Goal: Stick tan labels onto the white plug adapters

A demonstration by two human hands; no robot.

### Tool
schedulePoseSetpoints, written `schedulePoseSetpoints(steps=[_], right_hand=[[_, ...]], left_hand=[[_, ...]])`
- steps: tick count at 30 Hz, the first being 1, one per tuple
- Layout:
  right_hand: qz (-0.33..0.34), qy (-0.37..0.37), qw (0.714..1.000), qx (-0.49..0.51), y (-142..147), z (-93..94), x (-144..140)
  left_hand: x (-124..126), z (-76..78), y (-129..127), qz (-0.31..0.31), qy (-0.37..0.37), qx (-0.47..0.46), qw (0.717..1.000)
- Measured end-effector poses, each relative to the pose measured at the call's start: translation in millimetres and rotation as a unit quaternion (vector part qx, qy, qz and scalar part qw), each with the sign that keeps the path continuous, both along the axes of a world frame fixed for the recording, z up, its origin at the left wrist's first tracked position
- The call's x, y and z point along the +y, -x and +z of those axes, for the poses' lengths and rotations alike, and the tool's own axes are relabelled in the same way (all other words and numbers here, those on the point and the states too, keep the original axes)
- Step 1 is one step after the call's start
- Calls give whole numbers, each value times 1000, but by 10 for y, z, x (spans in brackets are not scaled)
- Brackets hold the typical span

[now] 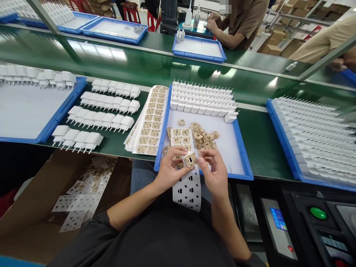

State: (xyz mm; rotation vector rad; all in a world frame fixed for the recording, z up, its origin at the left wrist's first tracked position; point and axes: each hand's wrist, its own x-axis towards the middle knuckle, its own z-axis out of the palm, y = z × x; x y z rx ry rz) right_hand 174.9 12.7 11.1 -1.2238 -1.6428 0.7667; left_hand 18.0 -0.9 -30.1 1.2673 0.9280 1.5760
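Observation:
My left hand [170, 171] grips a white plug charger [190, 160] whose face, with a dark port opening, is turned up and bears a tan sticker. Close by on the right, the thumb and fingers of my right hand [213, 168] are pinched together; what they hold, if anything, I cannot make out. Under the hands a sticker sheet [181, 138] hangs over the front rim of a blue tray [242, 150], its lower part stripped to white backing [187, 191] with dark cutouts. Peeled tan pieces [204, 137] lie heaped in that tray, behind the hands.
Chargers [201, 100] stand in rows, prongs up, at the tray's back. Left of it are stacked sticker sheets [151, 120] and loose chargers [107, 120]. A full tray [317, 137] is on the right. A carton [33, 218] holds waste sheets. Across the line sits a person [244, 22].

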Motion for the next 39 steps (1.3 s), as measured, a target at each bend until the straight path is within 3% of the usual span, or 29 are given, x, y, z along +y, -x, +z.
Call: schedulePoseSetpoints(steps=[3,8,14,20,25,27,29,32,36,37,39], right_hand=[[66,76,991,85,71,-36,-46],[46,108,964,240,242,-89,-51],[42,123,945,301,307,-138,-31],[42,136,955,260,239,-157,4],[103,127,970,180,96,-93,60],[94,74,985,125,67,-46,72],[73,-30,996,44,57,6,68],[85,-165,981,-59,32,65,27],[162,-139,976,32,-97,65,22],[142,-123,980,57,-142,53,54],[35,-105,993,36,-227,26,151]], left_hand=[[-13,-10,-15,7,-23,7,1000],[-36,-55,-21,37,-76,52,995],[-36,-93,-11,72,-118,106,985],[-41,-75,-7,65,-109,96,987],[-52,-52,0,22,-83,62,994],[-53,-46,1,8,-73,50,996],[-51,-37,1,0,-57,37,998],[-47,-24,-1,-4,-24,16,1000],[-36,-20,10,-16,-8,2,1000],[-33,-21,15,-18,0,-1,1000],[-28,-24,21,-21,22,-7,1000]])
